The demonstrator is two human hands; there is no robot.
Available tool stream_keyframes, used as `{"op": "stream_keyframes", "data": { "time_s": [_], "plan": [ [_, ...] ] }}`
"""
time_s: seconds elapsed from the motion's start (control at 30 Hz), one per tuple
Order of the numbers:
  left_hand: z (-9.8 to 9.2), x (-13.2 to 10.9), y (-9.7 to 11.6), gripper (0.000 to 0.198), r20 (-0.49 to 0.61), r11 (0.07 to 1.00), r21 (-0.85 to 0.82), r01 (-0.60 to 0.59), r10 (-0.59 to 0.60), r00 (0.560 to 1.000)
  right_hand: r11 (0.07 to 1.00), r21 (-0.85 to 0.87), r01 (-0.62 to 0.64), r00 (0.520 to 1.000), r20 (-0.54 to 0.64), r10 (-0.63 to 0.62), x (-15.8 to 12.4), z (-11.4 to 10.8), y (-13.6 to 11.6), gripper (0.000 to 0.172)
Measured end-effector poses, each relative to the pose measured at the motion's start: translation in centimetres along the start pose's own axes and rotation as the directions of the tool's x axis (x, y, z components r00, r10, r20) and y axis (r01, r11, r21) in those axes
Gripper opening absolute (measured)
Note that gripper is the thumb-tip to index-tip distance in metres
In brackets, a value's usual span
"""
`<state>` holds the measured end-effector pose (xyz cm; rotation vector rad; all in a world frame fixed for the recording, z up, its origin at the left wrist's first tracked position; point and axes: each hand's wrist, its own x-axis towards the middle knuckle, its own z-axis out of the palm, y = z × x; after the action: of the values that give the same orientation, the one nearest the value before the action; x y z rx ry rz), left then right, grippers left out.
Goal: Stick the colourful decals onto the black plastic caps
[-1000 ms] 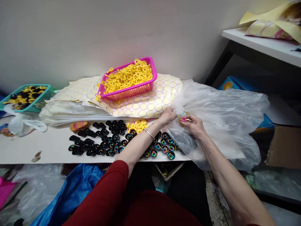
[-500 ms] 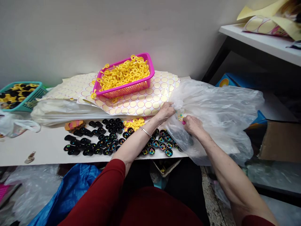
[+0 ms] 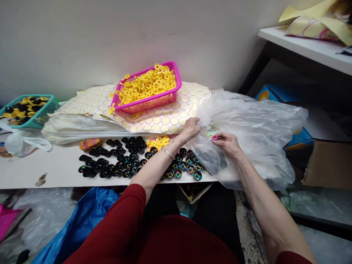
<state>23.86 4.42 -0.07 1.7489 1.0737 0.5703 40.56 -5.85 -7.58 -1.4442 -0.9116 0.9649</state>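
Note:
My left hand [image 3: 191,128] is closed on the gathered rim of a large clear plastic bag [image 3: 255,121]. Small multicoloured beads [image 3: 211,130] show at the bag's mouth. In my right hand [image 3: 228,144], at that mouth, a small pink scoop-like cup [image 3: 214,137] is pinched between thumb and fingers; its full shape is too small to tell. Left of the bag stand several small black cups [image 3: 190,168] holding coloured beads. Farther left, more black cups [image 3: 88,171] lie tilted or on their sides. My left forearm hides part of the group.
A pink basket [image 3: 150,104] of yellow rings sits on sticker sheets [image 3: 170,119] against the wall. Loose yellow rings [image 3: 158,143] lie behind the cups. At far left is a teal basket [image 3: 41,118]. A white shelf [image 3: 310,51] juts in at upper right.
My right hand has turned and drawn slightly back, so the pink cup shows more clearly. My left hand keeps its hold on the bag, shifted slightly left. The view has moved a little.

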Motion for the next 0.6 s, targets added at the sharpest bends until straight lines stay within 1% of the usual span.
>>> {"op": "stream_keyframes", "data": {
  "time_s": [0.03, 0.07, 0.1, 0.13, 0.17, 0.2, 0.23, 0.3, 0.37, 0.43, 0.47, 0.5, 0.53, 0.57, 0.6],
  "plan": [
    [-0.3, -0.1, -0.2, 0.025, -0.003, 0.987, 0.155, -0.05, 0.051, 0.999, 1.0, 0.019, 0.006, 1.0, -0.005, -0.006, -0.1, 0.0, 0.0, 0.038],
    [-0.4, -0.3, -0.5, 0.029, 0.015, 0.949, 0.299, -0.102, 0.102, 0.995, 1.0, 0.018, 0.02, 1.0, -0.008, -0.019, -0.2, 0.0, -0.1, 0.038],
    [-0.6, -0.5, -0.8, 0.033, 0.048, 0.903, 0.403, -0.148, 0.141, 0.989, 0.999, 0.012, 0.035, 0.999, -0.008, -0.035, -0.2, 0.0, -0.1, 0.037],
    [-0.7, -0.8, -1.0, 0.037, 0.083, 0.87, 0.455, -0.188, 0.169, 0.982, 0.999, 0.005, 0.048, 0.999, -0.011, -0.048, -0.3, 0.1, -0.2, 0.035],
    [-0.9, -1.0, -1.2, 0.041, 0.11, 0.853, 0.473, -0.223, 0.194, 0.975, 0.998, -0.001, 0.059, 0.998, -0.019, -0.059, -0.3, 0.1, -0.3, 0.034],
    [-1.2, -1.2, -1.4, 0.045, 0.111, 0.848, 0.472, -0.241, 0.214, 0.97, 0.998, -0.007, 0.066, 0.997, -0.036, -0.066, -0.3, 0.0, -0.4, 0.033],
    [-1.7, -1.3, -1.5, 0.05, 0.086, 0.854, 0.462, -0.238, 0.224, 0.971, 0.997, -0.02, 0.069, 0.996, -0.061, -0.071, -0.2, -0.2, -0.5, 0.031],
    [-3.2, -1.7, -1.5, 0.056, -0.012, 0.879, 0.438, -0.188, 0.214, 0.977, 0.993, -0.093, 0.069, 0.99, -0.116, -0.08, 0.0, -0.7, -0.4, 0.027],
    [-5.1, -2.4, -1.4, 0.051, -0.125, 0.902, 0.417, -0.114, 0.181, 0.975, 0.972, -0.227, 0.063, 0.985, -0.141, -0.096, 0.4, -1.5, 0.0, 0.022],
    [-6.8, -3.5, -1.2, 0.039, -0.209, 0.912, 0.405, -0.074, 0.171, 0.963, 0.919, -0.388, 0.069, 0.987, -0.109, -0.12, 1.0, -2.4, 0.5, 0.019],
    [-7.2, -4.1, -1.1, 0.032, -0.227, 0.911, 0.404, -0.078, 0.183, 0.956, 0.881, -0.467, 0.077, 0.989, -0.075, -0.126, 1.2, -2.6, 0.8, 0.017],
    [-7.3, -4.6, -0.9, 0.027, -0.216, 0.908, 0.406, -0.103, 0.205, 0.955, 0.837, -0.54, 0.087, 0.991, -0.042, -0.13, 1.4, -2.8, 1.0, 0.015],
    [-6.8, -5.1, -0.8, 0.025, -0.162, 0.899, 0.409, -0.154, 0.237, 0.958, 0.792, -0.603, 0.097, 0.992, -0.007, -0.127, 1.5, -2.9, 1.2, 0.014],
    [-6.0, -5.4, -0.6, 0.025, -0.066, 0.885, 0.407, -0.227, 0.276, 0.959, 0.75, -0.653, 0.104, 0.993, 0.021, -0.118, 1.5, -2.8, 1.3, 0.013],
    [-4.8, -5.6, -0.4, 0.025, 0.063, 0.864, 0.395, -0.311, 0.312, 0.948, 0.715, -0.691, 0.109, 0.993, 0.047, -0.106, 1.3, -2.6, 1.3, 0.013]
  ]
}}
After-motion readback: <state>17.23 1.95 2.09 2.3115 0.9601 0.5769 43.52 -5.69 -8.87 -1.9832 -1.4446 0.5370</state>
